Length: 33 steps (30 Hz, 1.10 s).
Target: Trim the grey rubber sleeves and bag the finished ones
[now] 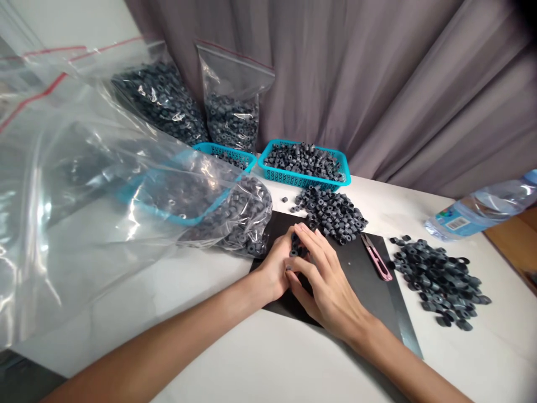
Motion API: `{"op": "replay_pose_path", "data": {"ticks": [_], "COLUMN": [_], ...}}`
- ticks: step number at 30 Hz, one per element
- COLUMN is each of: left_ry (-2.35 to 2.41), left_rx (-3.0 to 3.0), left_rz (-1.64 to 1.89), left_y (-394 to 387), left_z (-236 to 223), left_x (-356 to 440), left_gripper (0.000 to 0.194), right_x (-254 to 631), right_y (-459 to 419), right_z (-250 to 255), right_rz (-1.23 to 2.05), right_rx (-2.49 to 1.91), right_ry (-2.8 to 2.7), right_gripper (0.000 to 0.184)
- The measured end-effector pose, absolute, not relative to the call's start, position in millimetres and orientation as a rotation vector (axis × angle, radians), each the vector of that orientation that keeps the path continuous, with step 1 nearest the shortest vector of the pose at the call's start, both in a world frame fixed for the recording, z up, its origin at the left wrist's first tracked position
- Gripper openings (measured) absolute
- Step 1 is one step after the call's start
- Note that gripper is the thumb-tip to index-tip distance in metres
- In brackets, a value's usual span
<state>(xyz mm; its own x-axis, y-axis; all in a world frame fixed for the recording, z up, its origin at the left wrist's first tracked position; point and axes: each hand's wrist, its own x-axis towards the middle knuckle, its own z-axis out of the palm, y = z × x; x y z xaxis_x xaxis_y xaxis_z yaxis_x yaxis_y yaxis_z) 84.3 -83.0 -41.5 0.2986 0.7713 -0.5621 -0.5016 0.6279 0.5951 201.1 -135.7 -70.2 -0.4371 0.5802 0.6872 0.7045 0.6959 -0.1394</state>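
Above a black mat (356,280), my left hand (274,268) is cupped around several small dark grey ring-like pieces (296,246). My right hand (325,271) arches over it, thumb and index finger closed on one grey piece (288,268). Its other fingers reach toward the left fingertips and partly hide the handful. A loose pile of the same pieces (331,212) lies just beyond the hands, overlapping the mat's far edge. Pink-handled thread snips (376,257) rest on the mat to the right of my right hand.
A large clear bag (84,212) with grey pieces fills the left. Behind stand two zip bags (232,117) and a blue basket (304,176) of pieces; another blue basket (251,162) is partly covered. Another pile (440,280) and a water bottle (482,207) are at right.
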Motion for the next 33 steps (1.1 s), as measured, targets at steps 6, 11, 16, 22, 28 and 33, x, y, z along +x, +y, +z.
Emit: {"op": "replay_pose_path", "data": {"ticks": [6,11,16,22,28,33], "left_ry": [0.869,0.791,0.685,0.604,0.589,0.581], "left_rx": [0.345,0.349,0.349,0.343,0.357,0.381], "left_rz": [0.84,0.824,0.798,0.807,0.796,0.757], "left_y": [-84,-82,-80,-77,-80,-80], "left_z": [-39,-41,-42,-49,-53,-54], "left_x": [82,81,82,84,84,84], "left_gripper": [0.026,0.037,0.042,0.044,0.042,0.044], "right_x": [206,207,208,209,206,206], "right_y": [-139,-142,-144,-143,-146,-147], "right_z": [-72,-68,-69,-75,-70,-60], "right_rz": [-0.347,-0.396,-0.47,-0.427,-0.35,-0.28], "right_rx": [-0.919,-0.925,-0.917,-1.023,-0.971,-0.912], "right_ry": [-2.146,-2.105,-2.16,-2.104,-2.07,-2.038], "right_gripper": [0.031,0.023,0.023,0.019,0.019,0.02]}}
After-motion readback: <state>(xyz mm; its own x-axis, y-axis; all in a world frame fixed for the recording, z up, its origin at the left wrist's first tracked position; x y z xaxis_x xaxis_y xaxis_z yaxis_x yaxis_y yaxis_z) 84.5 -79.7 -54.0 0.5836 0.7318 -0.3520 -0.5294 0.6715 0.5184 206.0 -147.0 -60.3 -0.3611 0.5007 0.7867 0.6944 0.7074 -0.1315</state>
